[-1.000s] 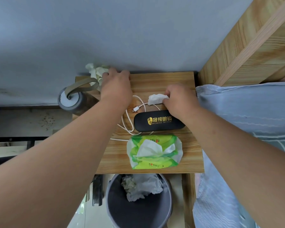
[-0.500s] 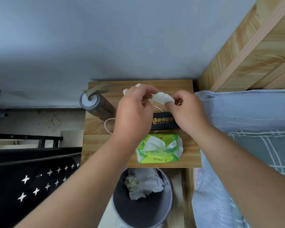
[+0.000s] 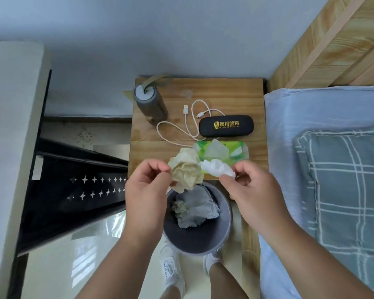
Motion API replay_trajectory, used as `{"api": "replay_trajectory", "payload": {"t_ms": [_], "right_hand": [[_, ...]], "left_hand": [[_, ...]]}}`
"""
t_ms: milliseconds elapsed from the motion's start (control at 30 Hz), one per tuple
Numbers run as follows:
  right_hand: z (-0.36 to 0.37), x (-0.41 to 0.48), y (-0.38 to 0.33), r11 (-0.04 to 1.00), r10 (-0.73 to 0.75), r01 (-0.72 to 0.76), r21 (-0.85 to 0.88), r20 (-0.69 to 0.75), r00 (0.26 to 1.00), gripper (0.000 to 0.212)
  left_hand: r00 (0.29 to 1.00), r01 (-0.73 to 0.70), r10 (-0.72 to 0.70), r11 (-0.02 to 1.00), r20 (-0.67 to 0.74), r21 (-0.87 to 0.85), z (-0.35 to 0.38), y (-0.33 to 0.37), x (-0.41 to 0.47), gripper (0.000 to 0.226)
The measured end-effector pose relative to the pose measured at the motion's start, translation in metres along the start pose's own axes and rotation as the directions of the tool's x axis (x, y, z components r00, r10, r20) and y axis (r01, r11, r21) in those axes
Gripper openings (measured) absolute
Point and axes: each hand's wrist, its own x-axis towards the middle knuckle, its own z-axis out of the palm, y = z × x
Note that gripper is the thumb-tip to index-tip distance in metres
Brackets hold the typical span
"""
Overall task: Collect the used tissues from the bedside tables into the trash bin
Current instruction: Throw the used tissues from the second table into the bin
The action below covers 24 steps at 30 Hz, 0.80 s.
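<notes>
My left hand [image 3: 146, 190] pinches a large crumpled cream tissue [image 3: 187, 170] between thumb and fingertips. My right hand [image 3: 249, 186] pinches a smaller crumpled white tissue [image 3: 216, 167]. Both tissues hang side by side over the far rim of the grey trash bin [image 3: 226, 214], which stands on the floor in front of the wooden bedside table [image 3: 225, 93] and holds crumpled tissues.
On the bedside table lie a green tissue pack [image 3: 222, 151], a black glasses case [image 3: 226, 125], a white USB cable [image 3: 189, 124] and a grey bottle [image 3: 149, 102]. A bed with a blue sheet and checked pillow [image 3: 343, 190] is at the right. A black metal rack [image 3: 73, 184] stands left.
Both hands have lifted the tissues off the table top and drawn them back towards me, from over the glasses case to above the bin's rim. The view has pulled back.
</notes>
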Motion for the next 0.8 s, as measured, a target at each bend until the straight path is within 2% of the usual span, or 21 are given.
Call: {"api": "replay_trajectory", "payload": {"t_ms": [133, 200, 367, 433, 533, 667, 800], "right_hand": [[0.022, -0.046, 0.026, 0.997, 0.077, -0.077, 0.001, 0.071, 0.994, 0.011], [0.036, -0.059, 0.044, 0.993, 0.118, -0.116, -0.029, 0.094, 0.989, 0.014], [0.074, -0.065, 0.1, 0.976, 0.213, -0.208, -0.063, 0.094, 0.973, 0.012], [0.089, -0.06, 0.127, 0.958, 0.279, -0.269, -0.1, 0.093, 0.956, 0.007], [0.112, -0.045, 0.166, 0.919, 0.372, -0.353, -0.178, 0.089, 0.924, 0.014], [0.137, -0.017, 0.206, 0.894, 0.418, -0.387, -0.228, 0.108, 0.902, 0.021], [0.15, 0.008, 0.235, 0.872, 0.46, -0.414, -0.262, 0.148, 0.875, 0.008]], "left_hand": [[0.99, 0.134, -0.135, 0.99, -0.031, -0.038, -0.033, -0.04, -0.02, 0.02], [0.978, 0.197, -0.198, 0.98, -0.064, -0.016, -0.047, -0.067, -0.023, 0.019], [0.93, 0.344, -0.345, 0.939, -0.131, -0.029, -0.071, -0.14, -0.018, 0.048], [0.906, 0.406, -0.406, 0.914, -0.121, -0.031, -0.074, -0.168, -0.011, 0.054], [0.865, 0.489, -0.487, 0.872, -0.119, -0.015, -0.073, -0.209, 0.009, 0.053], [0.857, 0.516, -0.51, 0.845, -0.074, 0.141, -0.066, -0.252, 0.038, 0.049], [0.839, 0.514, -0.544, 0.785, -0.011, 0.344, -0.063, -0.279, 0.057, 0.022]]}}
